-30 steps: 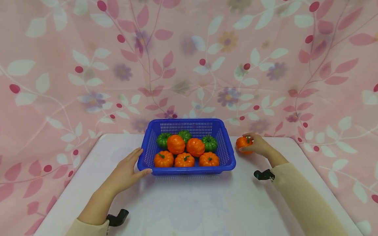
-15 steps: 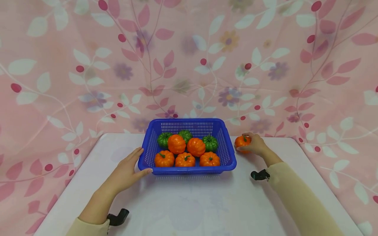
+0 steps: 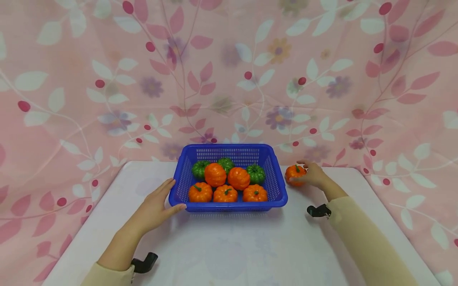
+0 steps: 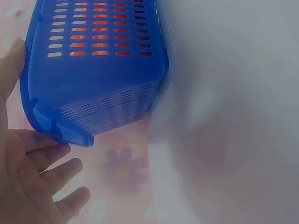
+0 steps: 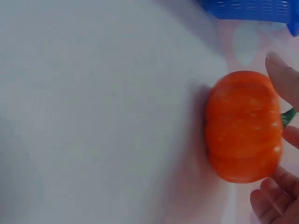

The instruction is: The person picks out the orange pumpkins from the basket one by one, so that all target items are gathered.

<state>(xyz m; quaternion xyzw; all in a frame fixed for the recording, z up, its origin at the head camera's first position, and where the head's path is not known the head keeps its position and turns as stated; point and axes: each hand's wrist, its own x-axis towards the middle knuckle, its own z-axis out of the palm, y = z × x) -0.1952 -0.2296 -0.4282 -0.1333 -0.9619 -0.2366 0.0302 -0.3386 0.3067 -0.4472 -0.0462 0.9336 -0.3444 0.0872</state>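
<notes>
Beside the basket (image 3: 229, 205), a glossy orange pumpkin (image 5: 243, 126).

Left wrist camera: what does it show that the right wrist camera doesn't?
Only the left wrist view shows the left grip at the blue basket, with something orange showing through it. Only the right wrist view shows the right grip by an orange pumpkin with a green stem. Both show part of the blue basket, the white tabletop and the pink patterned cloth.
</notes>
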